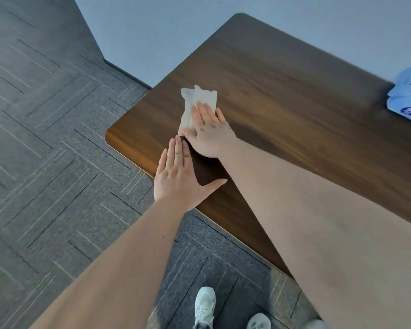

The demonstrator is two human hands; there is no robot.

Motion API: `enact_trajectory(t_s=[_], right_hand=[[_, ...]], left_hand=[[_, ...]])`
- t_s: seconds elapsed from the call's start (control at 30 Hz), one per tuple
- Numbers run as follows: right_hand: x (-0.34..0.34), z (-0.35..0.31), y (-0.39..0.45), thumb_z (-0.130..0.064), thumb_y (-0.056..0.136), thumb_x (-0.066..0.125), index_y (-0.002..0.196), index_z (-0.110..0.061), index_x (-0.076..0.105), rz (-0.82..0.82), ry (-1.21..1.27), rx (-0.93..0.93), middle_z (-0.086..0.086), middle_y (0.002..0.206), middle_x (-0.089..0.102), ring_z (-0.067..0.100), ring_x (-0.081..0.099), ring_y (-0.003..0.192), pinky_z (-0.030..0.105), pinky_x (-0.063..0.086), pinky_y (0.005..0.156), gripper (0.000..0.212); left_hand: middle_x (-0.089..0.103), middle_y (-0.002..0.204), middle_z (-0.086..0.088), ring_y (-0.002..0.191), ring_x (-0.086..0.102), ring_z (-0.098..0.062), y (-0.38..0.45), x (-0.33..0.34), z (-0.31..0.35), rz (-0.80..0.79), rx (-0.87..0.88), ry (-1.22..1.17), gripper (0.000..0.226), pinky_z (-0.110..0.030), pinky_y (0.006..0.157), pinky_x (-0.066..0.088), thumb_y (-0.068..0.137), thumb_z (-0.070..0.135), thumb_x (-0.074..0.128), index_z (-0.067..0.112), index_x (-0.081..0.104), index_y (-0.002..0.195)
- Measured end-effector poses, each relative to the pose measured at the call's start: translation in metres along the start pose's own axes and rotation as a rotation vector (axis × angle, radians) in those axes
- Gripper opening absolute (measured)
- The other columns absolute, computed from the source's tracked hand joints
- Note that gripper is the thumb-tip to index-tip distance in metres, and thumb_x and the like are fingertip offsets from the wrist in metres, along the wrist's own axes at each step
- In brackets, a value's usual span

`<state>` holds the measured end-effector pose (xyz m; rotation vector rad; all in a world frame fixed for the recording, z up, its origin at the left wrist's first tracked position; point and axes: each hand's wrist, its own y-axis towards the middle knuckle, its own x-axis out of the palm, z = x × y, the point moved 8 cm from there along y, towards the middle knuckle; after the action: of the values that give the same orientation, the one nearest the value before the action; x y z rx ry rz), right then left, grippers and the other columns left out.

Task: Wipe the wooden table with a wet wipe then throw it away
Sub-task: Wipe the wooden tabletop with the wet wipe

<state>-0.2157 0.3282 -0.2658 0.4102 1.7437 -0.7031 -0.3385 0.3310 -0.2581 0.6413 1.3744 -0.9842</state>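
Observation:
A white wet wipe (193, 100) lies crumpled on the dark wooden table (282, 91), near its left end. My right hand (208, 131) presses flat on the wipe's near half, fingers together, holding it against the wood. My left hand (177, 176) rests flat on the table's front edge just below the right hand, fingers straight and thumb spread, holding nothing.
A blue pack of wet wipes (407, 93) sits at the table's far right edge. Grey patterned carpet (45, 138) lies to the left and in front. A pale wall (152, 32) runs behind the table. My white shoes (204, 305) stand below the table's front edge.

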Motion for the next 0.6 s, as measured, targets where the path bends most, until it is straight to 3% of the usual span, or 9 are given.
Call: enact_trajectory(t_s=[0.2,0.33,0.6], right_hand=[[0.012,0.024,-0.052,-0.056,0.097,0.011,0.151,-0.016,-0.004,-0.020,-0.002,0.028,0.004,0.161,-0.007,0.018,-0.009,0.148,0.039,-0.009,0.117,0.069],[0.019,0.061,-0.100,-0.058,0.096,0.009,0.152,-0.016,-0.004,-0.011,-0.010,0.098,0.003,0.161,-0.006,0.018,-0.010,0.147,0.037,-0.011,0.115,0.070],[0.033,0.172,-0.241,-0.057,0.096,0.005,0.151,-0.018,-0.008,-0.007,0.081,0.371,-0.001,0.161,-0.009,0.014,-0.011,0.147,0.040,-0.010,0.118,0.069]], left_hand=[[0.007,0.160,-0.013,0.147,0.005,-0.025,-0.006,0.000,0.006,-0.007,0.012,0.060,0.121,-0.038,0.118,0.007,0.065,0.090,0.016,0.004,0.004,0.149],[-0.004,0.161,-0.008,0.148,-0.003,-0.021,-0.010,0.001,0.018,-0.085,0.025,0.060,0.111,-0.036,0.120,0.005,0.071,0.084,0.013,0.008,-0.002,0.150],[-0.003,0.160,-0.008,0.147,-0.004,-0.020,-0.040,0.008,0.128,-0.129,0.308,0.094,0.096,-0.036,0.120,0.005,0.082,0.073,0.011,0.006,0.000,0.150]])
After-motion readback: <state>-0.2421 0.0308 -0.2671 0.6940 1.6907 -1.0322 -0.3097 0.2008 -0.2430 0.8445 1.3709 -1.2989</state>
